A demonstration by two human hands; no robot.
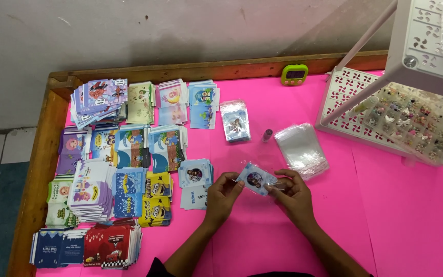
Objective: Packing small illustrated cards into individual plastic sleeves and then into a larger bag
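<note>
My left hand (223, 195) and my right hand (293, 194) together hold a small light-blue picture card in a clear plastic sleeve (256, 179) above the pink table top (385, 205). The left fingers pinch its left edge; the right fingers pinch its right end. Just left of my left hand lies a small stack of similar blue cards (196, 174). A pile of empty clear sleeves (301, 150) lies just beyond my right hand. A stack of sleeved cards (235, 121) lies farther back.
Several stacks of colourful printed cards (114, 169) cover the table's left half. A white perforated plastic rack (385, 110) holding a tray of small trinkets stands at the right. A green digital timer (294, 75) sits at the back edge. A small bottle (267, 135) lies mid-table.
</note>
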